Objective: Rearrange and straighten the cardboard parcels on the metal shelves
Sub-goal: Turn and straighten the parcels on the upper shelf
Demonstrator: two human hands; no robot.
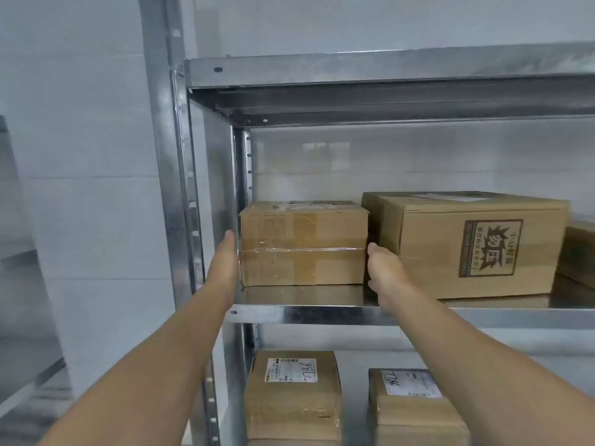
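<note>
Grip taped parcel [302, 243], long axis along shelf [322, 313] front edge, between left hand [227, 262], fingers [229, 239] straight, and right hand [386, 272], fingers unseen.

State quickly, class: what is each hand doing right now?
Left hand: open, flat against the left side of the taped parcel.
Right hand: at the parcel's right side; fingers hidden, cannot tell.
</note>
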